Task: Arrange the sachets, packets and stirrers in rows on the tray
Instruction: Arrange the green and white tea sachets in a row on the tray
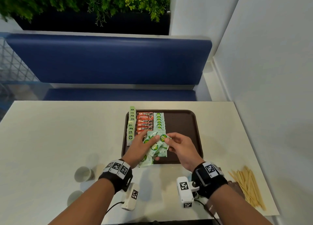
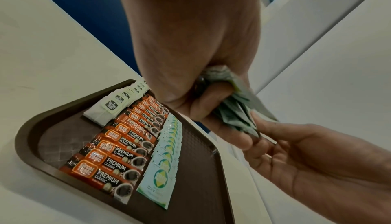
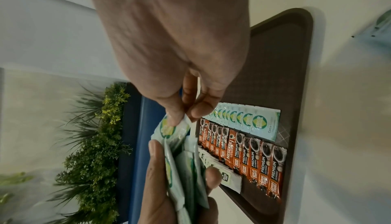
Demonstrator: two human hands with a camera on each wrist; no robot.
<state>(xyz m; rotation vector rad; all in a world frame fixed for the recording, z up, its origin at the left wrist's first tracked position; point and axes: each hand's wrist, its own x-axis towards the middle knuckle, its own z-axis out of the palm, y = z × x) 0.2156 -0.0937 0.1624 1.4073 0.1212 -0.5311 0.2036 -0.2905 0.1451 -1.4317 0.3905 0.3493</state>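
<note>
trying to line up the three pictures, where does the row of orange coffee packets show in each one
Head: row of orange coffee packets on the brown tray's far left, just beyond the left hand.
Left wrist: lower left, running diagonally.
Right wrist: right of centre, packets standing on end.
Shared landmark: the green-and-white sachet row lying beside them.

We count one brown tray (image 1: pixel 183 123) with three rows on it. The orange coffee packets (image 2: pixel 118 145) come to around eleven, two of them Nescafé and the rest Great Taste. The laid-out green Coco sachets (image 3: pixel 249 120) look like eight or so, but they overlap, so hard to say. White tea bags (image 2: pixel 118 103): roughly seven. Two paper cups (image 1: pixel 83 174), one loose pile of wooden stirrers (image 1: pixel 247 185), too many to count.
</note>
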